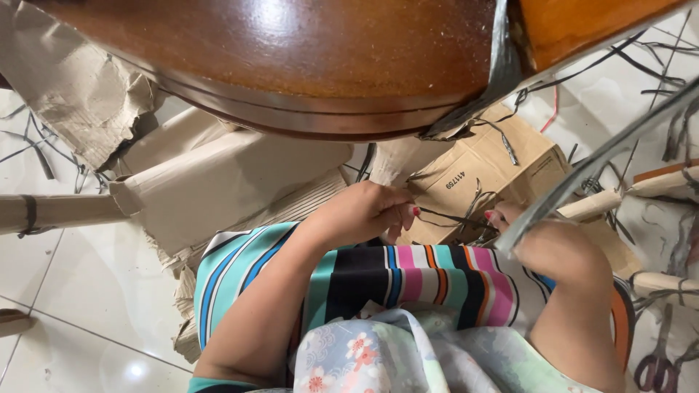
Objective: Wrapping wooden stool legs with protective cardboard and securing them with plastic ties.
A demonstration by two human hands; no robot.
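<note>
My left hand is closed, pinching one end of a thin dark strip between thumb and fingertips. My right hand grips the other end of that strip; a long grey band also runs from this hand up to the right, partly hiding its fingers. The strip stretches taut between both hands above my lap, which is covered by striped cloth. Just above the hands curves the glossy brown wooden furniture edge, with a grey plastic band hanging off it.
Torn cardboard sheets and a flattened brown box lie on the white tile floor. Dark strip offcuts litter the floor at right, near paper-wrapped sticks. Scissors lie at bottom right.
</note>
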